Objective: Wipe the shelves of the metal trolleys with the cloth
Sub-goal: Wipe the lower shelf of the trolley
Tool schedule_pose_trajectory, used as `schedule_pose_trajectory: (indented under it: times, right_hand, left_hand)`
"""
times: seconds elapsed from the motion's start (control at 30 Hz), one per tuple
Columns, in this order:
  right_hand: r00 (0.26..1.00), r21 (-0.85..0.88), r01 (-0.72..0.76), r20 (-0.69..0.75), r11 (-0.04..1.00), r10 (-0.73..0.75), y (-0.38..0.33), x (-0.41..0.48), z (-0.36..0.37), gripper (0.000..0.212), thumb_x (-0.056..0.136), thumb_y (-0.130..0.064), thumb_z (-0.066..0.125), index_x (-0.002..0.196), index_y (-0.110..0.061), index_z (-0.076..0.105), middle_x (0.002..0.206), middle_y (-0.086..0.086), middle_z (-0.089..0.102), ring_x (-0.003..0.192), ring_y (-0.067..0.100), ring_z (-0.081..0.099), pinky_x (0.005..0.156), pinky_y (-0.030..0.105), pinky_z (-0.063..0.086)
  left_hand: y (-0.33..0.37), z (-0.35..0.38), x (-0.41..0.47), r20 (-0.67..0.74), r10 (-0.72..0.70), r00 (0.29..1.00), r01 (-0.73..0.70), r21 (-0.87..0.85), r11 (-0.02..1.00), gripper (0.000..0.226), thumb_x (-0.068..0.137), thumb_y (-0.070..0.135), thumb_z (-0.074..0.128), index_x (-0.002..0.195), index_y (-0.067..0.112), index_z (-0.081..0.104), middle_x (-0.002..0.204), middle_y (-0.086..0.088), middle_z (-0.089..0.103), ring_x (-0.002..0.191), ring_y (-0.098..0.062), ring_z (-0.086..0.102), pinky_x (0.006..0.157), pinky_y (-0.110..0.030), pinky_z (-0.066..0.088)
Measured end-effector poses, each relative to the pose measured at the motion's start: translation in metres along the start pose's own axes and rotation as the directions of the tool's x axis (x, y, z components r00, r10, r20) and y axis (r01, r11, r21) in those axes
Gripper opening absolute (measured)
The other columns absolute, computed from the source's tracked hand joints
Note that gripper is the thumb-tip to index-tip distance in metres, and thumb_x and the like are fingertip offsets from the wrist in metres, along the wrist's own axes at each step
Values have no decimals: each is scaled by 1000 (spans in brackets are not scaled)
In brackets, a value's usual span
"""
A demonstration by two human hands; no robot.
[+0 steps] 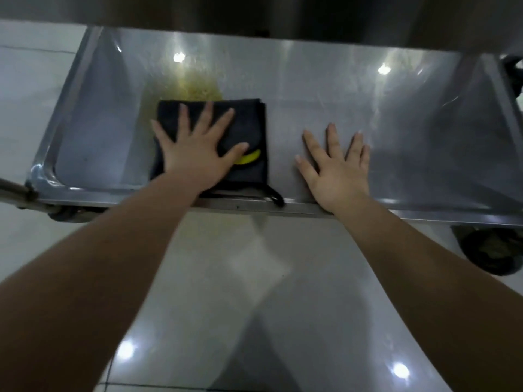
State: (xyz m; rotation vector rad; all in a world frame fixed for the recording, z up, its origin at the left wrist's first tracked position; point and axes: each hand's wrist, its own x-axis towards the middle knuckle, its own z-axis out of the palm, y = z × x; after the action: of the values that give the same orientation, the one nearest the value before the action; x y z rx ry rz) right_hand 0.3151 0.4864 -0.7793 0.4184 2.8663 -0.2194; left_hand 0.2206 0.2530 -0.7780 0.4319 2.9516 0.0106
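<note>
**Cloth** (252, 120): dark, folded to a rough square with a yellow mark (250, 158). It lies flat on the shelf, left of the middle, and its near edge reaches the front rim (297, 206). A cord loop (274, 195) trails over that rim at the near right corner.

**Left hand** (195, 154): palm down on the cloth, fingers straight and spread, pointing away from the person. It presses the cloth and grips nothing.

**Stain** (195, 86): a yellowish smear on the metal, directly beyond the cloth. It touches the cloth's far edge and may run under it. Judgement: the next move depends on this relation. The dirt lies straight ahead of the left hand, in line with its fingers, so a push away from the body should carry the cloth over it. The left hand is clearly the nearer one.

**Right hand** (336, 168): flat on bare metal just right of the cloth and not touching it, fingers open and spread. It holds nothing and probably serves as a brace.

**Shelf** (410, 123): a shallow steel tray whose long axis runs left to right across the view. Most of the unwiped-looking area lies to the right.

**Upper shelf** (254, 12): overhangs the far side, so headroom for the reach looks limited.

**Wheel** (492, 250): at lower right, on the glossy floor (226, 306).
</note>
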Motion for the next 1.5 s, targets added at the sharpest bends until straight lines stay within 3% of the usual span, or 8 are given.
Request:
schedule_pose_trajectory:
  times: [0.17, 0.43, 0.77, 0.9, 1.1, 1.2, 1.37, 1.5]
  right_hand:
    - [1000, -79, -6, -19, 997, 5, -7, 2, 4, 65, 92, -74, 10, 151, -52, -8, 164, -1, -17, 144, 48, -18, 117, 58, -13]
    - [1000, -68, -6, -28, 998, 4, -1, 2, 4, 60, 97, -63, 12, 151, -49, -11, 164, -2, -16, 145, 46, -18, 118, 57, -10]
    - [1000, -79, 1, -19, 997, -2, -8, -2, 2, 63, 94, -69, 7, 152, -48, -10, 164, 1, -17, 144, 50, -18, 116, 61, -11]
    - [1000, -97, 9, -16, 995, -11, -13, -3, 2, 64, 96, -67, 9, 153, -45, -9, 164, -2, -15, 143, 52, -17, 114, 66, -9]
    - [1000, -73, 25, 7, 997, -24, -5, -3, 2, 61, 99, -61, 12, 152, -46, -12, 164, -5, -17, 145, 46, -18, 117, 61, -8]
    - [999, -50, 35, 11, 998, -35, -3, -3, -2, 61, 97, -65, 13, 153, -47, -7, 164, -6, -14, 146, 45, -17, 117, 60, -9]
    - [998, -91, -6, 69, 996, 13, -19, -1, -11, 61, 97, -65, 10, 152, -47, -9, 164, -4, -17, 144, 47, -20, 111, 69, -11]
    - [988, 17, 151, 38, 988, -151, -71, 8, -15, 59, 99, -62, 13, 152, -46, -9, 164, -8, -14, 146, 42, -20, 114, 66, -8]
  left_hand:
    - [-54, -6, 2, 53, -102, 993, 102, 9, 995, 71, 86, 80, 15, 149, 56, -6, 164, 12, -12, 150, -32, -14, 110, -73, -2]
    - [71, 1, -16, 53, 87, 995, -87, -6, 996, 74, 85, 82, 11, 151, 53, -7, 164, 6, -14, 149, -37, -16, 108, -73, -9]
    - [-86, -19, -24, 122, -115, 986, 121, -38, 992, 75, 82, 82, 21, 150, 55, 3, 165, 11, -5, 151, -32, -8, 112, -71, -1]
    - [-27, -10, -19, 118, -196, 973, 197, 9, 980, 66, 86, 81, 12, 144, 62, -12, 164, 2, -16, 147, -44, -15, 107, -76, -5]
    - [79, -2, -41, 125, 93, 988, -90, -26, 996, 69, 83, 85, 10, 145, 62, -12, 163, 3, -20, 145, -43, -23, 103, -78, -13]
    - [43, -5, -37, 137, 76, 988, -72, -37, 997, 74, 79, 89, 14, 144, 64, -10, 163, 11, -20, 147, -36, -23, 103, -78, -12]
    - [-42, -13, -30, 168, -111, 980, 121, -47, 992, 75, 78, 89, 18, 144, 64, -9, 162, 13, -19, 148, -33, -21, 105, -78, -9]
    - [-51, -12, -30, 136, -105, 985, 111, -44, 993, 74, 79, 88, 15, 144, 63, -10, 163, 12, -19, 148, -34, -22, 105, -78, -10]
